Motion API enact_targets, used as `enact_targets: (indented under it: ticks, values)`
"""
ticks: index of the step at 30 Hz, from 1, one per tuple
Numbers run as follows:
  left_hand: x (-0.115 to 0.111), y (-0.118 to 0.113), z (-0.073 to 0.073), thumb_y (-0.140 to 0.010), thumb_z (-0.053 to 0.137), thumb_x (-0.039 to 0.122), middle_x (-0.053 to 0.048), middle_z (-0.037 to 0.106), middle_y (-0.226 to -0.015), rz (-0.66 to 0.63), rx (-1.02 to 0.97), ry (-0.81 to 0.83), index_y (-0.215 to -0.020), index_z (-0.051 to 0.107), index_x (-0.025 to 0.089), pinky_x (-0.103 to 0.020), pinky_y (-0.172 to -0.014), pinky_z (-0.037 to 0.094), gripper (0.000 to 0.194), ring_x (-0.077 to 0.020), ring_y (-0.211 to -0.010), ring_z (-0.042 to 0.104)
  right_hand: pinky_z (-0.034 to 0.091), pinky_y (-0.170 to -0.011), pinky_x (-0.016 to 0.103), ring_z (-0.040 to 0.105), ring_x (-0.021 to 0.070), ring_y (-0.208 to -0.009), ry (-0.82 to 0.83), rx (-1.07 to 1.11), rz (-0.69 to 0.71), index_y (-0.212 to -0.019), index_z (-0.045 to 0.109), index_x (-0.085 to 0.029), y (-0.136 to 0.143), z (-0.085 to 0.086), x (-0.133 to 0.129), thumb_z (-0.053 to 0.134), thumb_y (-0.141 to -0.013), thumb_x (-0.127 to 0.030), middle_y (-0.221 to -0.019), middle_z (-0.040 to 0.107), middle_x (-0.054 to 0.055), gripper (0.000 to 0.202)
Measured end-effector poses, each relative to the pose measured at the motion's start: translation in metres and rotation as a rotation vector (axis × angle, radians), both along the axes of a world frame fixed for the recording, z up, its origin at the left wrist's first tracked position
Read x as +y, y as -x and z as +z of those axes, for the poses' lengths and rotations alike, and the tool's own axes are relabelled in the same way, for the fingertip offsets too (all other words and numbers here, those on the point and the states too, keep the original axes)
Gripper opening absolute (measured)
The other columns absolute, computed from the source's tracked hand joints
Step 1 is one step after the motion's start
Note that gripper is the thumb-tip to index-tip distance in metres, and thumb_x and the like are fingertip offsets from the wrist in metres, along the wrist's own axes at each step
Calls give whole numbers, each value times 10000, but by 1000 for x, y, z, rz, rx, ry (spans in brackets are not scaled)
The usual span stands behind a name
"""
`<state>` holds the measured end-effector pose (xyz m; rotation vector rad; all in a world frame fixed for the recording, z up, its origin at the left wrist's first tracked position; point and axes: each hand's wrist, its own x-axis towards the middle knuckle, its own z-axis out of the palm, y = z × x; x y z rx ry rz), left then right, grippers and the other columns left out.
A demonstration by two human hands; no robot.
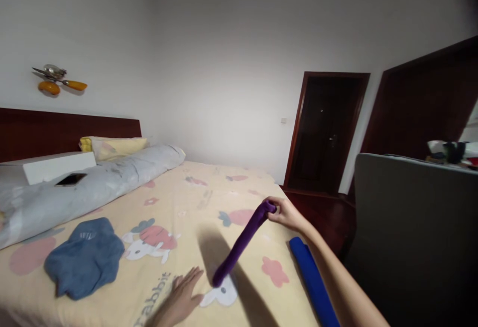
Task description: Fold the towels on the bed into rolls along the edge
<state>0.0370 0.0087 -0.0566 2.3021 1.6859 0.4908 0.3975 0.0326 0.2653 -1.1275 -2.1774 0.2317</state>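
Observation:
My right hand [286,212] is closed around the upper end of a long purple rolled cloth, perhaps a towel [244,240]. The roll slants down to the left, and its lower end is at the bedsheet beside a printed white rabbit. Just left of that end, my left hand [182,297] has its fingers stretched out, holding nothing. Whether it rests on the sheet or hovers over it, I cannot tell. A bright blue roll [311,279] lies along the bed's right edge, partly hidden by my right forearm. At the left lies a crumpled grey-blue cloth [87,257].
The bed has a cream printed sheet [209,197]. Across its head end lie a grey rolled quilt [138,170], a phone [70,179], a white box [59,165] and a yellow pillow [119,148]. A grey panel [411,227] stands at right, with a dark door [324,128] beyond.

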Motion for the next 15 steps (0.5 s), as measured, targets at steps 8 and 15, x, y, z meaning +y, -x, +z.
enact_targets:
  ticks: [8,15]
  values:
    - [-41,11,-74,-876,472,256,-7,572,-1396,60,160,-589,-1366,531,322,-345,-991,460,498,-177,-1243,570,453,-610,255,597,172,-666,-23,-151,-224,-932,671,-149,-67,41,-35,552,-652,-263,-775,684,20,325]
    - [-50,8,-57,-853,510,288,8,663,-1292,77,242,-966,-1300,582,284,-304,-904,468,453,-157,-1140,625,486,-606,255,646,188,-672,-24,-172,-334,-964,676,-161,-102,32,-43,537,-664,-289,-806,729,35,355]
